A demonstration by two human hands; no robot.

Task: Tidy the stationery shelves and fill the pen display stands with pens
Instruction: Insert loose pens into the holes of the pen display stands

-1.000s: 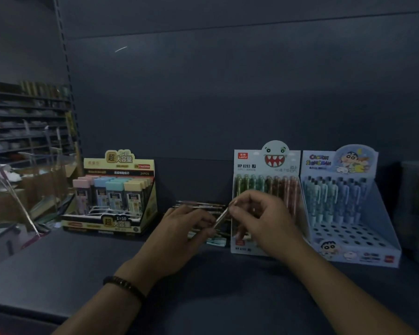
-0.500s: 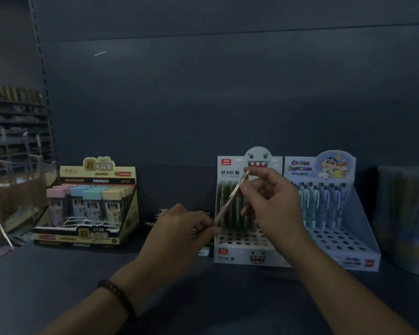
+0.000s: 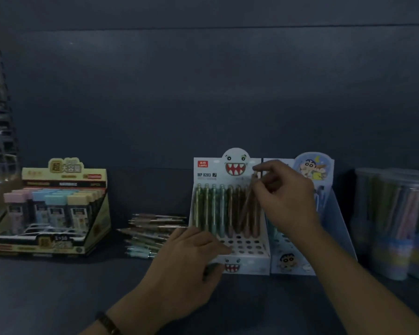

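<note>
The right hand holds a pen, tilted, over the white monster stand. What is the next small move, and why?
Probably lower the pen tip-first into an empty hole just in front of the filled back row, then stand it upright. The right hand pinches it near its top, slanted over the monster stand, whose front holes look free.

A yellow display box (image 3: 63,175) of pastel-capped cases (image 3: 55,201) is set at the left; clear tubs (image 3: 394,259) of coloured sticks (image 3: 397,204) are stood at the far right.
</note>
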